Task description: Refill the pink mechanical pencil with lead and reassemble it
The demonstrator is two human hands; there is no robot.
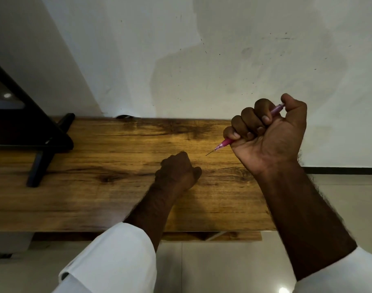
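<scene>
Right hand point(267, 132) fists around one pink mechanical pencil point(225, 143), thumb on its top, lead tip aimed down-left above the wooden table point(96, 197) near its right edge. Left hand point(176, 171), curled closed, rests mid-table; bare wood surrounds it. One black stand point(39, 144) sits far left.

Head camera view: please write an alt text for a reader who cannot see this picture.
A person's right hand, raised above a wooden table, grips a pink mechanical pencil in its fist, thumb on the top end, thin lead showing at the tip. The left hand rests closed on the table, near a black stand.
</scene>
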